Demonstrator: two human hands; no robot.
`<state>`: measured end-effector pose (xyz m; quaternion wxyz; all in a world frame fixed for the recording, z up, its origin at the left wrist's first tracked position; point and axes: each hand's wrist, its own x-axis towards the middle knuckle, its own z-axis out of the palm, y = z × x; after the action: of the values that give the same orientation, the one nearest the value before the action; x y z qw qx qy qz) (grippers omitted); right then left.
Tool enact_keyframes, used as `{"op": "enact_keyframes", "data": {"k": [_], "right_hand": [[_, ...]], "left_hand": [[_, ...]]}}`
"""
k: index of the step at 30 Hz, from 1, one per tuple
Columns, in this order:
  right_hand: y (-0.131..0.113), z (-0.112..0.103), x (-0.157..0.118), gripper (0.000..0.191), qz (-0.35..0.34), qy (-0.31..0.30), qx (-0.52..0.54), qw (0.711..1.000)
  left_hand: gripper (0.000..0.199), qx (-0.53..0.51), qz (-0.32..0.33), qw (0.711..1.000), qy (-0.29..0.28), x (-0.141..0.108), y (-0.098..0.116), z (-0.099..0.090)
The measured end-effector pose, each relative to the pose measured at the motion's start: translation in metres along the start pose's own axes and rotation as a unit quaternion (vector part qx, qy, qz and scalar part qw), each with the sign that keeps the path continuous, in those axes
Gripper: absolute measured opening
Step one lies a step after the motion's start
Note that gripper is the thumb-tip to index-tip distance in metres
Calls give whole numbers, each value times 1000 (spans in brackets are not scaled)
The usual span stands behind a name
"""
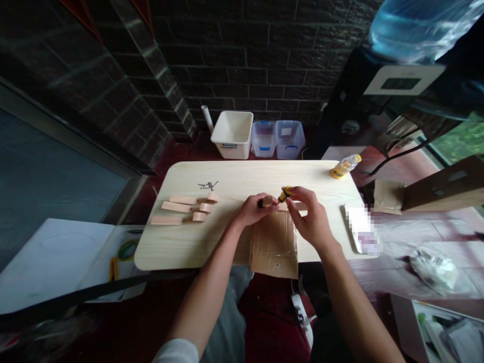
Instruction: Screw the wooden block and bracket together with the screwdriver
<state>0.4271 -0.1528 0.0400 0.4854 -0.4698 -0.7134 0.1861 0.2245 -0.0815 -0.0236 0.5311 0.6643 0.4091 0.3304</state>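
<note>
My right hand (312,217) grips a small screwdriver (284,194) with a yellow and black handle, its tip angled down to the left. My left hand (255,209) is closed around a small wooden piece (267,201) with a dark end, right by the screwdriver tip. Whether tip and wood touch, I cannot tell. A light wooden strip (299,206) shows under my right fingers. Below both hands lies a piece of brown cardboard (274,244), overhanging the table's near edge. To the left are several wooden strips (166,220) with round wooden pieces (199,217) at their right ends.
Several loose screws (208,185) lie on the pale table (242,174). A clear bottle with yellow ends (346,165) stands at the back right; a blurred white flat object (357,229) is at the right edge. Bins (232,133) stand behind. A power strip (302,320) lies below.
</note>
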Motion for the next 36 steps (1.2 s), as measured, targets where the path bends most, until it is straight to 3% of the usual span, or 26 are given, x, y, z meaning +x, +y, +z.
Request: {"op": "enact_keyframes", "data": {"k": [15, 27, 36], "right_hand": [[0, -6, 1, 28, -1, -22, 15, 1000], [11, -3, -2, 23, -11, 12, 20, 1000], [11, -4, 15, 28, -8, -18, -12, 1000]], "left_hand": [[48, 22, -15, 999, 32, -12, 23, 7], [41, 19, 0, 996, 82, -16, 3, 14], [31, 27, 20, 998, 44, -4, 0, 8]]}}
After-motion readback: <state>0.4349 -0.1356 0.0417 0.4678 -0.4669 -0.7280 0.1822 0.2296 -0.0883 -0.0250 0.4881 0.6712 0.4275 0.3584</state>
